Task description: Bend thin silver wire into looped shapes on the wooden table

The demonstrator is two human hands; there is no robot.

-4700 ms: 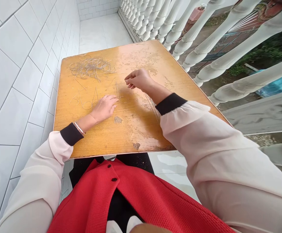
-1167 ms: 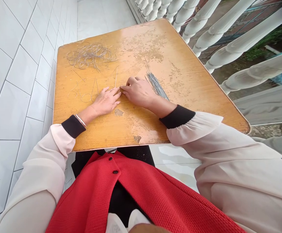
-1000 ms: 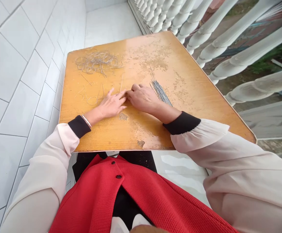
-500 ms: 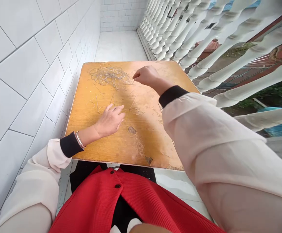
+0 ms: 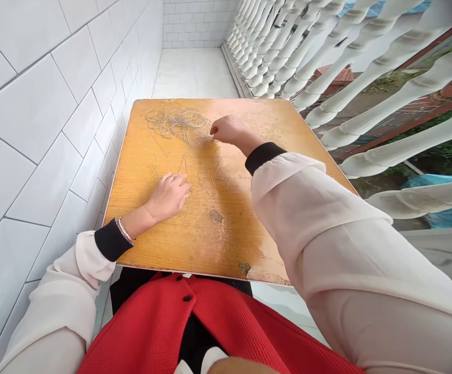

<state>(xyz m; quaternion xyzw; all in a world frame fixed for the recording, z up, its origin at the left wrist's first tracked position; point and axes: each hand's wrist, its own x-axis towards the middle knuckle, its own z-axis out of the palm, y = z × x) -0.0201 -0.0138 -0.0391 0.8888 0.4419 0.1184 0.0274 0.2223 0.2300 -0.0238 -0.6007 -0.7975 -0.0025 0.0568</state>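
Observation:
A loose tangle of thin wire [image 5: 177, 122] lies near the far left of the wooden table [image 5: 132, 208]. At its right edge my right hand [image 5: 229, 130] is closed in a pinch, with a thin strand of wire seeming to end at the fingertips; the fingers partly hide it. My left hand [image 5: 167, 198] rests palm down on the tabletop with its fingers apart. Just beyond those fingers are thin bent wire pieces [image 5: 157, 166], partly covered by the hand. Between the two hands lies another wire with a looped end [image 5: 220, 184].
White wall tiles [image 5: 66, 104] run close along the left. On the right stands a row of white balusters [image 5: 350, 104], with plants and a blue cover outside. The tabletop has worn, chipped patches [image 5: 215, 216]. Pale floor [image 5: 195, 72] stretches behind the table.
My right hand has moved slightly nearer and left, against the tangle's edge. My left hand has slid a little toward me and left, uncovering more of the bent wires.

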